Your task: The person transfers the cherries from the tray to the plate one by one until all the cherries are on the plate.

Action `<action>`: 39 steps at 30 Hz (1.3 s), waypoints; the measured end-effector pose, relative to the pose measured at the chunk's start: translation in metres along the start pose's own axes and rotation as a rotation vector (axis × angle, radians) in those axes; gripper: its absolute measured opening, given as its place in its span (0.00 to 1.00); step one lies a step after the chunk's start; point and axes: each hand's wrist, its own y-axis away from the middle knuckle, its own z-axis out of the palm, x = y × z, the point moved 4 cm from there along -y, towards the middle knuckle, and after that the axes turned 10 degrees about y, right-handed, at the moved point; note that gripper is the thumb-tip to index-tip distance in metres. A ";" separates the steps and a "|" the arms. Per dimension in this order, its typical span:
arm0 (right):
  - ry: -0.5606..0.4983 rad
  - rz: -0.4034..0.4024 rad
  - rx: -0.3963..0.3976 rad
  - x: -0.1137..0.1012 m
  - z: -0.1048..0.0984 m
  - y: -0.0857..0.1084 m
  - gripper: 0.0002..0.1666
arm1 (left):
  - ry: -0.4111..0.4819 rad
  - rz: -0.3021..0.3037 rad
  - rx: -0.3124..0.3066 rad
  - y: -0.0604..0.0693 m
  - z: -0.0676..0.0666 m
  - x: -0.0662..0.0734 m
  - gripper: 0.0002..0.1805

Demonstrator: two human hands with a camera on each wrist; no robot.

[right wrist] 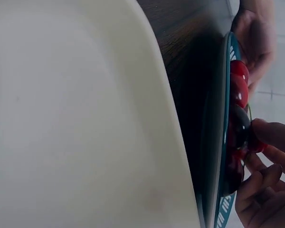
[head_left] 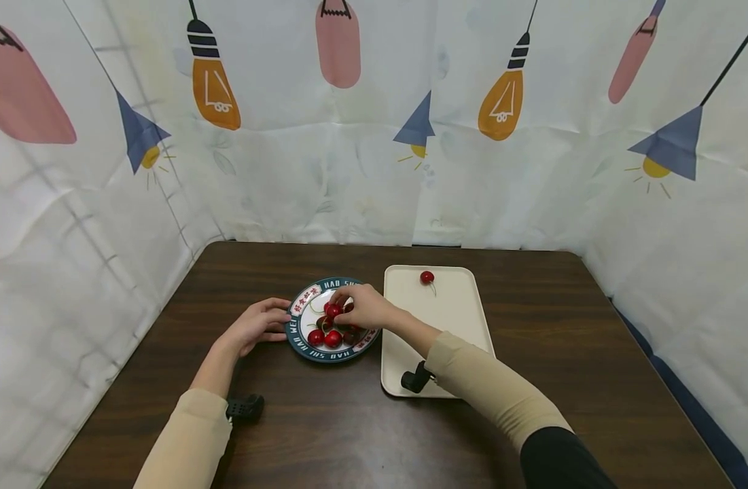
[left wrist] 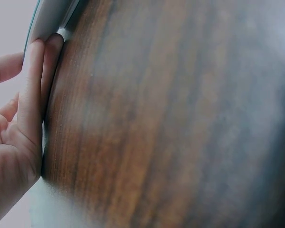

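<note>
A white plate with a teal lettered rim (head_left: 303, 343) holds several dark red cherries (head_left: 333, 339) with green stems. My left hand (head_left: 257, 326) touches the left edge of this plate with its fingers fairly straight; in the left wrist view, fingers (left wrist: 31, 90) lie low against the rim, close to the tabletop. Over the plate's right side, my right hand (head_left: 364, 309) reaches into the pile. The right wrist view has its thumb and fingers pinching a cherry (right wrist: 257, 145) among the others. Part of the pile is hidden by that hand.
A cream rectangular tray (head_left: 435, 319) lies right of the plate, under my right forearm. One cherry (head_left: 426, 277) with its stem rests near the tray's far edge. Both stand on a dark brown wooden table (head_left: 325, 421). A printed white curtain (head_left: 374, 183) hangs behind and at both sides.
</note>
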 end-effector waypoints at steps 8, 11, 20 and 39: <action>-0.004 0.007 -0.014 0.001 0.001 0.002 0.20 | -0.005 0.000 -0.001 0.000 0.001 -0.001 0.31; -0.016 0.008 -0.003 0.003 0.000 0.004 0.20 | -0.002 0.001 -0.001 0.001 0.001 -0.001 0.31; -0.012 0.008 0.038 0.020 -0.013 0.017 0.22 | 0.000 0.003 0.000 0.001 0.002 -0.002 0.31; -0.002 0.131 0.174 0.081 -0.060 0.060 0.18 | -0.003 0.006 0.002 -0.001 0.000 -0.003 0.32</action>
